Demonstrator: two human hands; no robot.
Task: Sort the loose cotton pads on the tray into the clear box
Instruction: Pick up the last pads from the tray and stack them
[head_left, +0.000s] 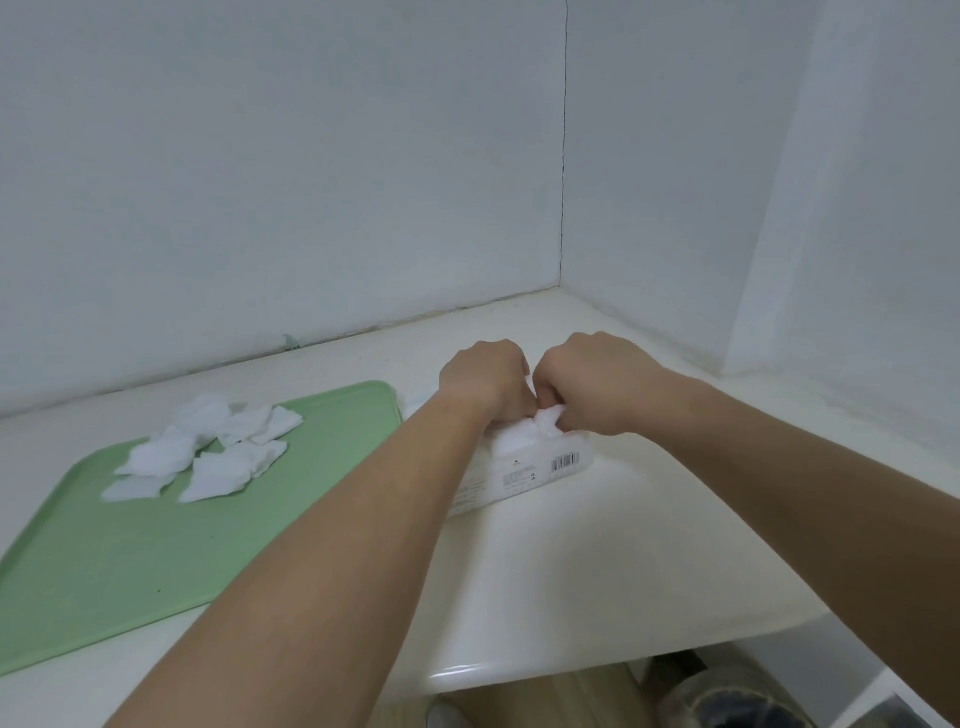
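Note:
A pale green tray (156, 545) lies on the white counter at the left. Several loose white cotton pads (208, 452) are scattered over its far half. To the right of the tray stands the clear box (524, 478), with a barcode label on its near side and white pads inside. Both my hands are over the box's top, knuckles almost touching. My left hand (483, 379) and my right hand (592, 379) have their fingers curled down into a wad of cotton pads (545, 418) at the box's opening.
The white counter (597, 571) ends in a rounded front edge at the lower right, with floor and a shoe below. Walls close the back and the right side, meeting in a corner behind the box.

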